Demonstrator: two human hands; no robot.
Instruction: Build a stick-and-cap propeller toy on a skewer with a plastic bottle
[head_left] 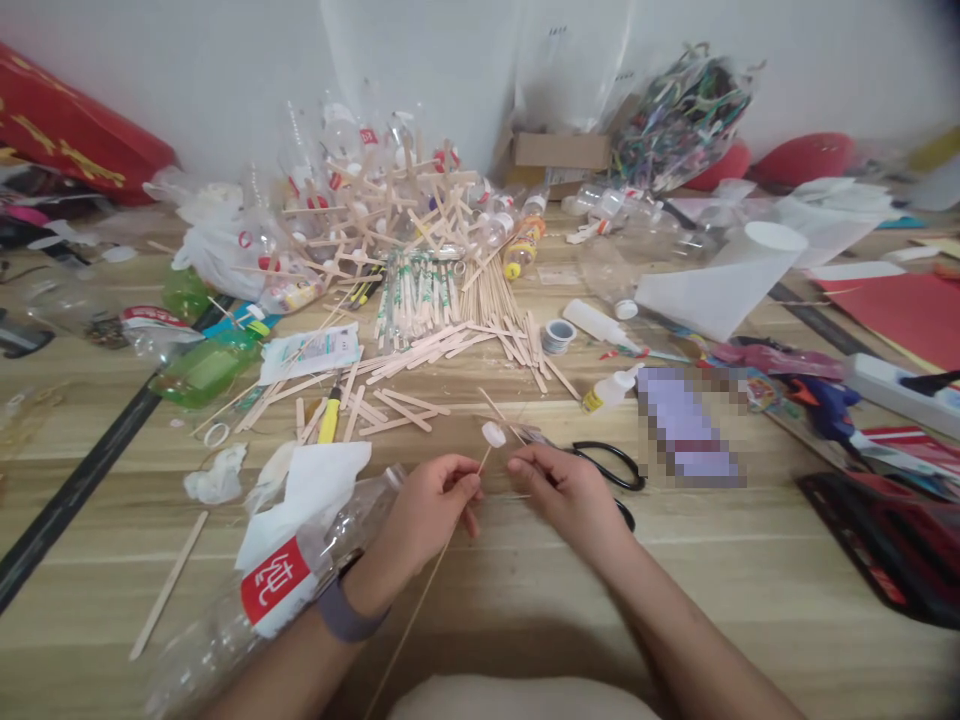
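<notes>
My left hand pinches a thin bamboo skewer, which slants from the bottom edge up past my fingertips. At its upper end shows a small white round piece, apparently touching the tip. Close by on the right, my right hand has its thumb and fingers pressed together; anything between them is too small to make out. A short thin stick lies just beyond the white piece. Scissors with black handles rest on the table, partly covered by my right hand.
By my left forearm lies a large clear bottle with white paper near it. Ahead are loose craft sticks, a yellow cutter, a glue bottle and piled plastic bottles. A red-black case sits at right.
</notes>
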